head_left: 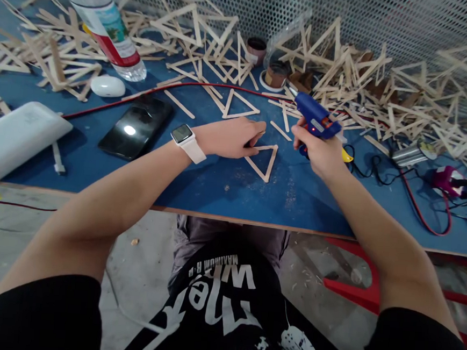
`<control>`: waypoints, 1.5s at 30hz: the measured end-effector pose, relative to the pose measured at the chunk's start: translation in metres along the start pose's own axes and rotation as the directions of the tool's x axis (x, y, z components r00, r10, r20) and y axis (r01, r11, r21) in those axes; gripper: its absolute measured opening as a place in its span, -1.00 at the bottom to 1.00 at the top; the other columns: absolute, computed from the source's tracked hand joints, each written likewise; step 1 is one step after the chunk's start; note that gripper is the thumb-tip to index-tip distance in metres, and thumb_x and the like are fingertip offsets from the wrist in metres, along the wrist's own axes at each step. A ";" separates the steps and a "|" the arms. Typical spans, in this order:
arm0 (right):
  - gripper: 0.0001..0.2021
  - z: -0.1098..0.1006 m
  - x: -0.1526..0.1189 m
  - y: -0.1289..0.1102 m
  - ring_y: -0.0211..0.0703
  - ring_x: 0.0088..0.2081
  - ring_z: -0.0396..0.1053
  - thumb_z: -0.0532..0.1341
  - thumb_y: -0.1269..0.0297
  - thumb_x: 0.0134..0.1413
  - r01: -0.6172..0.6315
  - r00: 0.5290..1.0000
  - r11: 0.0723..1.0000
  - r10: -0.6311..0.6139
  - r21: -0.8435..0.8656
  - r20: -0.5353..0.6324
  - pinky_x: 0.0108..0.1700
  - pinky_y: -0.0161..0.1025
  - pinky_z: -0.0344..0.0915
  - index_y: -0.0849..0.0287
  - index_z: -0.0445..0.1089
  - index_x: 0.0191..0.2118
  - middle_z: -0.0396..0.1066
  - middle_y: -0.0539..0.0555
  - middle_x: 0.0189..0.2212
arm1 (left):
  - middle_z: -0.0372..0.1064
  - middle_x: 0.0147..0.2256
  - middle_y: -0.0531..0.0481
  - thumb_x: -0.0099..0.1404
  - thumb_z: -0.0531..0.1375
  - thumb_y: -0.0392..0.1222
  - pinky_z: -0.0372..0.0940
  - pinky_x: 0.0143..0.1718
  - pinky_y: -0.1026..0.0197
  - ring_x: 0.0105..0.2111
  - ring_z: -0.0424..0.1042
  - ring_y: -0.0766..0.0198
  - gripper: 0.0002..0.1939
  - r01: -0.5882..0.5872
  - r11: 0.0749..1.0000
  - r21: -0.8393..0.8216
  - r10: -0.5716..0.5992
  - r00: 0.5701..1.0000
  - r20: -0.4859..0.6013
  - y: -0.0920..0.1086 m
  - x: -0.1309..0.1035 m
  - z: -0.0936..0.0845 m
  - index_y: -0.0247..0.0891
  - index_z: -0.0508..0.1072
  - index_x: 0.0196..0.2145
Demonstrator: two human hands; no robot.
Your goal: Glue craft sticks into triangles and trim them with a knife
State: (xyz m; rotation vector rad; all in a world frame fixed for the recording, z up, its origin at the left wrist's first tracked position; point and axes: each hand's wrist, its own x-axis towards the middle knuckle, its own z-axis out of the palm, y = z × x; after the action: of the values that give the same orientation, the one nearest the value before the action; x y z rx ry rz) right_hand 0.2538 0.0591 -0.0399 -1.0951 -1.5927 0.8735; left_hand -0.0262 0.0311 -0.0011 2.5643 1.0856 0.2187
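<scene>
Left hand (245,138): fingers bent downward at the left corner of a small stick triangle (272,163), which lies on the blue table (224,188) in front of the person; the hand covers that corner, so whether the fingertips pinch it or only press it cannot be told. Right hand (323,152): fingers closed around the handle of a blue glue gun (314,115), held above the table to the right of the triangle, its nozzle pointing up and to the left. A white-banded watch (188,142) circles the left wrist. Beyond the hands lie a second triangle (241,105) and a few loose sticks. Left of the left hand — a black phone (137,127), a white power bank (20,139), a white earbud case (108,86) and a tilted plastic bottle (109,33). Along the perforated metal screen (247,3), heaped stick pieces (339,64); at far right, a magenta plug (447,180) among cables.
</scene>
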 end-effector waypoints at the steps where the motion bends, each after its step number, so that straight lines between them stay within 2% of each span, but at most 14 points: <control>1: -0.31 0.007 0.001 0.002 -0.15 -0.47 0.45 0.65 -0.51 -0.10 -0.003 1.000 1.000 0.003 0.012 0.001 -0.35 0.02 0.63 -0.04 0.51 -0.23 0.55 -0.02 -0.30 | 0.46 -0.23 -0.12 0.59 0.18 -0.04 0.29 -0.17 -0.01 -0.29 0.46 0.05 -0.83 -0.015 0.998 -0.053 0.014 0.999 -0.035 0.000 0.000 0.000 -0.17 0.36 -0.12; 4: -0.28 0.018 0.000 0.014 -0.15 -0.48 0.44 0.63 -0.57 -0.13 -0.005 0.999 0.999 0.007 0.042 -0.037 -0.35 0.03 0.63 -0.04 0.51 -0.24 0.51 -0.03 -0.35 | 0.43 -0.15 -0.16 0.67 -0.05 -0.08 0.35 -0.08 -0.09 -0.24 0.38 0.05 -0.79 -0.081 0.968 -0.237 0.050 0.989 -0.138 0.001 0.000 0.000 -0.09 0.27 -0.17; 8: -0.23 0.016 -0.007 0.029 -0.11 -0.46 0.49 0.55 -0.67 -0.10 -0.004 0.998 0.998 0.007 0.055 -0.064 -0.31 0.09 0.68 -0.04 0.54 -0.18 0.49 -0.03 -0.38 | 0.47 -0.06 -0.17 0.76 -0.19 0.04 0.43 0.07 -0.10 -0.16 0.32 0.08 -0.62 -0.126 0.929 -0.347 0.093 0.990 -0.110 0.004 -0.002 -0.004 -0.04 0.29 -0.16; 11: -0.22 0.010 -0.009 0.033 -0.05 -0.42 0.57 0.53 -0.67 -0.05 -0.002 0.999 1.000 0.004 0.030 -0.045 -0.25 0.13 0.73 -0.03 0.60 -0.11 0.55 0.00 -0.34 | 0.52 0.02 -0.21 0.78 -0.17 0.17 0.43 0.17 -0.10 -0.09 0.38 0.08 -0.53 -0.132 0.924 -0.359 0.105 0.990 -0.094 0.005 -0.002 -0.006 -0.07 0.42 -0.06; 14: -0.24 0.003 -0.005 0.033 -0.01 -0.39 0.62 0.52 -0.64 0.02 0.000 0.999 1.000 -0.001 -0.031 -0.033 -0.23 0.15 0.74 0.01 0.64 -0.09 0.65 0.06 -0.23 | 0.53 0.08 -0.23 0.77 -0.18 0.32 0.37 0.30 -0.15 0.05 0.39 0.01 -0.38 -0.124 0.951 -0.283 0.079 0.983 -0.167 0.000 0.002 -0.004 -0.10 0.52 0.08; 18: -0.22 -0.008 -0.002 0.030 -0.06 -0.45 0.60 0.50 -0.67 0.00 -0.007 1.000 0.996 0.006 -0.091 -0.008 -0.38 0.05 0.68 0.03 0.64 -0.16 0.69 0.08 -0.22 | 0.42 0.14 -0.33 0.77 -0.14 0.35 0.37 0.34 -0.20 0.13 0.39 -0.06 -0.31 -0.097 0.979 -0.180 0.017 0.917 -0.399 -0.007 0.005 0.001 -0.15 0.61 0.14; 21: -0.24 -0.013 -0.006 0.027 -0.10 -0.51 0.54 0.54 -0.66 -0.04 -0.007 0.999 0.994 0.011 -0.113 0.035 -0.49 -0.03 0.60 0.02 0.65 -0.19 0.69 0.07 -0.27 | 0.46 0.08 -0.33 0.79 -0.07 0.17 0.42 0.27 -0.18 0.12 0.44 -0.05 -0.48 -0.097 0.973 -0.211 -0.034 0.840 -0.541 -0.006 0.004 0.002 -0.16 0.60 0.05; 23: -0.29 -0.013 -0.010 0.024 -0.14 -0.55 0.49 0.56 -0.60 -0.01 -0.031 0.994 0.987 0.046 -0.155 0.094 -0.53 -0.06 0.55 0.03 0.66 -0.23 0.68 0.07 -0.32 | 0.54 -0.04 -0.25 0.79 -0.05 0.05 0.46 0.19 -0.15 -0.02 0.52 0.03 -0.58 -0.099 0.964 -0.248 -0.064 0.816 -0.574 -0.003 0.002 0.002 -0.13 0.56 -0.02; 27: -0.31 -0.013 -0.016 0.017 -0.13 -0.53 0.50 0.53 -0.60 0.06 -0.072 0.992 0.990 0.085 -0.125 0.097 -0.55 -0.06 0.48 0.00 0.66 -0.17 0.75 0.09 -0.19 | 0.61 -0.27 -0.07 0.76 0.05 0.04 0.51 -0.15 -0.02 -0.40 0.49 0.25 -0.64 -0.114 0.936 -0.333 -0.065 0.874 -0.482 0.004 -0.003 0.000 -0.13 0.56 -0.07; 30: -0.37 -0.014 -0.020 0.012 -0.07 -0.42 0.61 0.47 -0.58 0.18 -0.118 0.990 0.992 0.120 -0.036 0.070 -0.45 -0.03 0.55 -0.09 0.64 -0.08 0.79 0.06 -0.05 | 0.69 -0.24 -0.04 0.71 0.14 0.17 0.56 -0.26 0.01 -0.46 0.51 0.31 -0.61 -0.116 0.915 -0.385 -0.036 0.929 -0.367 0.005 -0.006 -0.002 -0.12 0.62 0.04; 33: -0.41 -0.014 -0.024 0.010 0.05 -0.23 0.74 0.44 -0.56 0.24 -0.117 0.992 0.993 0.117 -0.010 0.051 -0.24 0.03 0.70 -0.10 0.65 -0.14 0.80 0.07 -0.05 | 0.74 -0.18 0.03 0.64 0.13 0.41 0.62 -0.23 -0.08 -0.39 0.53 0.23 -0.52 -0.057 0.927 -0.370 -0.027 0.976 -0.218 0.005 -0.008 -0.007 0.08 0.64 0.11; 35: -0.37 -0.010 -0.023 0.012 0.13 -0.10 0.78 0.43 -0.61 0.21 -0.075 0.996 0.997 0.074 0.005 0.042 -0.04 0.12 0.77 -0.08 0.66 -0.18 0.79 0.09 -0.07 | 0.73 -0.24 0.04 0.64 0.09 0.45 0.61 -0.21 -0.07 -0.39 0.54 0.23 -0.45 -0.061 0.949 -0.310 0.004 0.984 -0.180 0.006 -0.009 -0.010 0.06 0.68 0.05; 39: -0.31 0.003 -0.020 0.014 0.19 0.03 0.79 0.47 -0.65 0.08 -0.037 0.992 0.997 0.028 0.070 0.122 0.18 0.19 0.78 -0.09 0.69 -0.14 0.78 0.07 -0.06 | 0.62 -0.39 0.00 0.68 -0.01 0.46 0.50 -0.17 0.06 -0.47 0.47 0.38 -0.24 -0.117 0.970 -0.213 0.064 0.969 -0.239 0.005 -0.007 -0.011 -0.24 0.66 -0.17; 45: -0.30 0.009 -0.028 0.006 0.14 -0.02 0.79 0.47 -0.65 0.10 -0.072 0.975 0.996 0.061 0.046 0.214 0.11 0.13 0.82 -0.04 0.69 -0.15 0.76 0.10 -0.14 | 0.68 -0.26 -0.17 0.63 0.11 0.15 0.44 -0.08 -0.01 -0.33 0.46 0.21 -0.54 -0.111 0.987 -0.114 0.092 0.983 -0.156 -0.003 -0.002 -0.005 -0.21 0.68 -0.02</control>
State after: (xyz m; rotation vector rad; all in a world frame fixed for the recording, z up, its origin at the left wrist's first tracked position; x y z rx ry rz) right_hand 0.2496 0.0346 -0.0564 -1.0498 -1.7045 1.1031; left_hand -0.0312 0.0335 0.0025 2.5284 0.9603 0.4959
